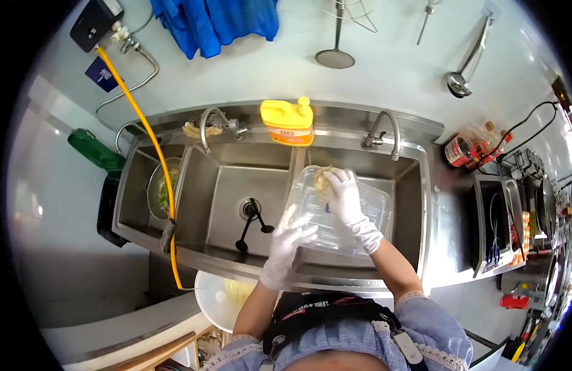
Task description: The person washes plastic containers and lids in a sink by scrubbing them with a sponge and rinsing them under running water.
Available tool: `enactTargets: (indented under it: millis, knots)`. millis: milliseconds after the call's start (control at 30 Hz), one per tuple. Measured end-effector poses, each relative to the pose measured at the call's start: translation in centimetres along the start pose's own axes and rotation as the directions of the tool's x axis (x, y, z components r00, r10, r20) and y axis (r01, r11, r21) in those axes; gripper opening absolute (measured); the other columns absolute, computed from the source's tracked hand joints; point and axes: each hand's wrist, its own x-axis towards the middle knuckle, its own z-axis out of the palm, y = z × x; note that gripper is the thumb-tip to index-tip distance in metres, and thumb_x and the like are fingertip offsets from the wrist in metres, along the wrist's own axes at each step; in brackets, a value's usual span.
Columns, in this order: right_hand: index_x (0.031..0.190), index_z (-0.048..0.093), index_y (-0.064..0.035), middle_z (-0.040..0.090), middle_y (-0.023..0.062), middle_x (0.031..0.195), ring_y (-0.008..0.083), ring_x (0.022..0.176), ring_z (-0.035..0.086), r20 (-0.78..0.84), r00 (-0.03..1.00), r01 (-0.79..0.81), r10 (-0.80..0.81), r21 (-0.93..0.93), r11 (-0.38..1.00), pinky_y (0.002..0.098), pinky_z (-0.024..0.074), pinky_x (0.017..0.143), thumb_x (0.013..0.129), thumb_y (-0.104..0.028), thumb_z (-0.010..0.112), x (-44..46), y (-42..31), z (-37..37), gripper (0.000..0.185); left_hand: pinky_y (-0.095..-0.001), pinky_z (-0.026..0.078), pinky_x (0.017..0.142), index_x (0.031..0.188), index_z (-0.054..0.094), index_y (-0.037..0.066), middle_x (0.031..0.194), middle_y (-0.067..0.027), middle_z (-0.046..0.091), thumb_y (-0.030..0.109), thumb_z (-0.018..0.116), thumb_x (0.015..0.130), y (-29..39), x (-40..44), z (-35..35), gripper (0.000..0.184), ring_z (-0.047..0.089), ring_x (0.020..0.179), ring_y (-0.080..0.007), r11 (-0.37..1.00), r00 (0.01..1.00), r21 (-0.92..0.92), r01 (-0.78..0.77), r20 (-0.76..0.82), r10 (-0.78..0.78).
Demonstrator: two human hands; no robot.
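Clear box (373, 213) at center right of frame, in or just above the right basin (410, 207); can't tell if it touches the bottom. Right hand (343, 188), white glove: fingers bent and closed on a pale cloth (322, 179), at the box's upper left corner. Left hand (284, 247), also gloved: fingers partly spread at the box's left edge, can't tell if they grip it.

Just left, middle basin (230, 179) with a black utensil (244, 240) near the drain (249, 208). Further left, small basin holding a round bowl (153, 191) with green bits inside. Yellow hose (134, 101) runs down across that side, from upper left to lower left.

Back ledge, top center: yellow jug (288, 122), upright, between two taps, left tap (204, 133) and right tap (395, 137). Wall above: blue cloth (218, 25) at top, skimmer (335, 59) right of it, ladle (459, 83) at upper right, all hanging.

Right of frame: bench (446, 247), bottles (460, 150) grouped at its back, dark tray (490, 213) in front of them. Lower left: white bucket (207, 300) beside the left forearm, something pale yellow inside.
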Motion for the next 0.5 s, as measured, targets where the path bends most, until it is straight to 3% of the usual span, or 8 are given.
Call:
enactTargets:
  millis: [67,167,200,233,333,367,467,500]
  knots:
    - [0.102,0.059,-0.0041,0.056,0.0124,0.103,0.0321,0.093,0.052,-0.031,0.999,0.033,-0.028,0.157,0.987,0.0398,0.0435,0.082,0.067,-0.002,0.059,-0.4,-1.7,-0.6,0.035,-0.0456,0.051,0.085,0.142,0.012,0.002,0.129,-0.0259,0.042,0.0,0.043,0.089,0.1,0.1,0.1,0.061,0.057,0.103,-0.0379,0.999,1.0,0.023,-0.026,-0.006,0.026]
    - [0.105,0.059,-0.0072,0.053,0.0118,0.113,0.0285,0.098,0.052,0.313,0.869,0.304,-0.383,0.273,0.913,0.0369,0.0467,0.082,0.064,-0.011,0.064,-1.2,-6.5,-1.3,0.042,-0.0401,0.051,0.085,0.139,0.025,0.004,0.127,-0.0206,0.046,-0.004,0.044,0.087,-1.3,1.2,-1.7,0.056,0.057,0.105,-0.0338,0.995,0.997,0.092,0.041,-0.074,-0.034]
    - [0.108,0.059,-0.0088,0.051,0.012,0.117,0.0276,0.098,0.053,0.427,0.797,0.381,-0.428,0.194,0.904,0.0353,0.0479,0.081,0.064,-0.012,0.064,-1.8,-6.8,-1.0,0.044,-0.0381,0.051,0.085,0.138,0.029,0.003,0.125,-0.0178,0.048,-0.005,0.044,0.087,-1.7,1.7,-1.9,0.054,0.057,0.104,-0.0303,0.966,0.993,0.232,-0.111,-0.012,0.117]
    - [0.109,0.06,-0.0095,0.052,0.012,0.115,0.0291,0.099,0.053,0.387,0.822,0.375,-0.419,0.187,0.908,0.0362,0.0475,0.081,0.066,-0.008,0.063,-1.9,-6.2,-0.8,0.043,-0.036,0.051,0.085,0.136,0.032,0.001,0.123,-0.0149,0.05,-0.006,0.045,0.086,-2.2,1.8,-2.2,0.052,0.058,0.103,-0.0268,0.897,0.964,0.354,-0.264,0.069,0.257]
    - [0.111,0.061,-0.0119,0.053,0.0116,0.114,0.0305,0.104,0.051,0.225,0.939,0.235,-0.261,0.136,0.962,0.037,0.047,0.082,0.068,-0.005,0.062,0.6,-3.9,-0.3,0.043,-0.0323,0.05,0.085,0.134,0.035,-0.001,0.12,-0.0112,0.052,-0.008,0.046,0.084,0.7,-0.5,2.2,0.051,0.057,0.103,-0.021,0.949,0.978,0.236,-0.21,0.042,0.206]
    - [0.111,0.061,-0.0137,0.053,0.0123,0.115,0.0314,0.107,0.05,0.147,0.989,-0.035,-0.011,0.303,0.952,0.0391,0.0457,0.086,0.069,-0.005,0.062,0.9,-3.2,0.5,0.044,-0.0306,0.049,0.085,0.132,0.036,-0.003,0.116,-0.01,0.054,-0.008,0.046,0.084,0.7,-0.4,2.5,0.05,0.057,0.102,-0.0193,0.927,0.971,0.292,-0.234,0.019,0.239]
    - [0.111,0.061,-0.0109,0.053,0.0145,0.114,0.0327,0.107,0.051,0.114,0.965,0.212,-0.237,0.196,0.957,0.0401,0.0445,0.089,0.069,-0.003,0.062,-1.1,-5.1,0.5,0.043,-0.0313,0.051,0.085,0.13,0.038,-0.004,0.12,-0.0108,0.053,-0.012,0.043,0.083,-0.2,-0.2,0.8,0.048,0.056,0.105,-0.0209,0.971,0.998,0.234,-0.054,-0.024,0.061]
    - [0.11,0.061,-0.0077,0.053,0.0164,0.113,0.033,0.103,0.053,0.172,0.915,0.311,-0.366,0.28,0.908,0.04,0.0447,0.089,0.068,-0.002,0.061,-2.0,-6.5,0.0,0.042,-0.0326,0.052,0.083,0.132,0.035,-0.003,0.118,-0.013,0.054,-0.01,0.043,0.084,-2.1,0.7,-1.6,0.049,0.058,0.102,-0.0226,0.904,0.97,0.36,-0.232,0.013,0.244]
